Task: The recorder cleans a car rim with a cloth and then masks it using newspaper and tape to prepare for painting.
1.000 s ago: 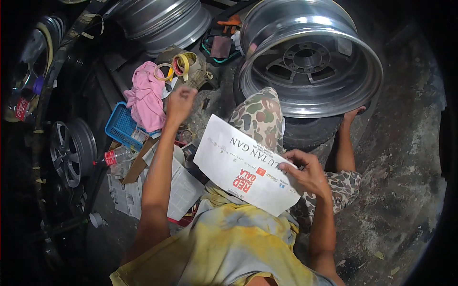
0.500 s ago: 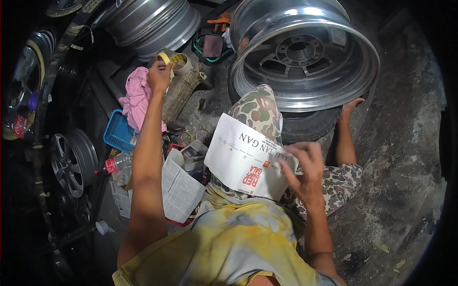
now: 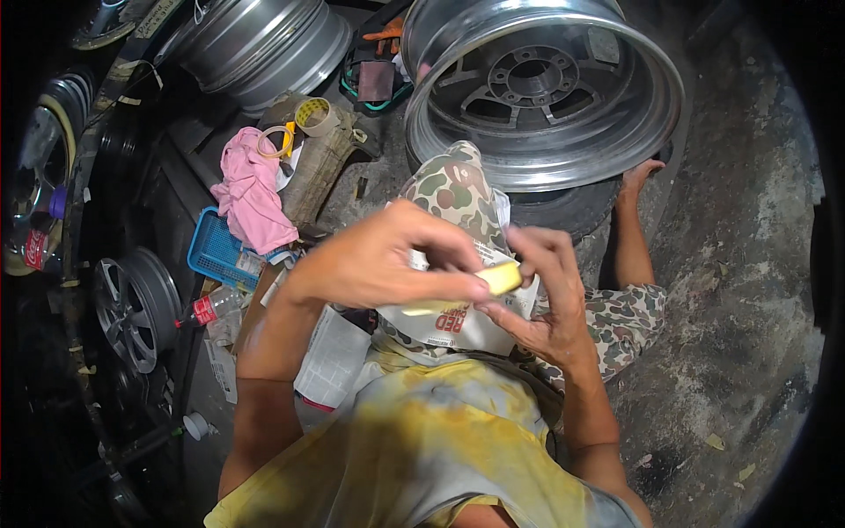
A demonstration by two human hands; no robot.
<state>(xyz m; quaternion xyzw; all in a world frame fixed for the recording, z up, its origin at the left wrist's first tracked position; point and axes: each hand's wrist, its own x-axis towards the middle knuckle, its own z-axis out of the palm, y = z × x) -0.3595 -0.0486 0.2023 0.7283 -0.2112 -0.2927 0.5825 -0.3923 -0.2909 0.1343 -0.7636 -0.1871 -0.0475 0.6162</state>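
Observation:
Over my lap, my left hand (image 3: 387, 260) pinches a yellow roll of tape (image 3: 502, 278) between thumb and fingers; motion blurs it. Close against the roll's right side is my right hand (image 3: 559, 295), its fingers curved and spread apart from the thumb. Whether its fingertips touch the tape I cannot tell. Beneath both hands a white printed sheet of paper (image 3: 475, 334) lies across my camouflage trousers (image 3: 453, 189), partly hidden by the hands.
A large polished wheel rim (image 3: 550, 172) rests on a tyre (image 3: 563, 216) ahead. To the left are a wide tape roll (image 3: 315, 117), a thin tape ring (image 3: 275, 142), a pink cloth (image 3: 251, 189), a blue basket (image 3: 211, 251), a plastic bottle (image 3: 211, 308) and more rims (image 3: 273, 53).
My left hand has come from beside the pink cloth to over my lap, bringing the yellow tape roll. My right hand has shifted slightly and now meets it there.

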